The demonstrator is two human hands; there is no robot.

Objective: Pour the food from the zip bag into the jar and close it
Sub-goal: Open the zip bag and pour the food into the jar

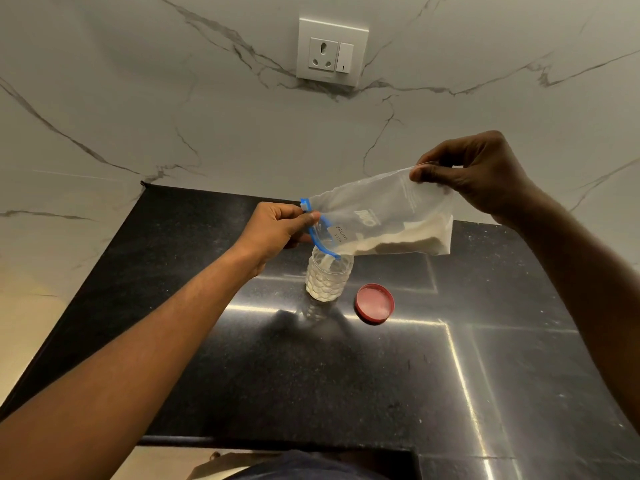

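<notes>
A clear zip bag (384,216) with a blue zipper strip hangs tilted over the black counter, its open mouth dipping into a small clear plastic jar (329,277). White grains lie along the bag's lower edge and partly fill the jar. My left hand (277,226) pinches the bag at the blue zipper end, just above the jar. My right hand (478,171) holds the bag's far upper corner, raised higher. A red lid (375,303) lies upside down on the counter to the right of the jar.
The black polished counter (346,375) ends at a left edge and a front edge near my body. A marble wall stands behind, with a white socket and switch plate (331,51) above.
</notes>
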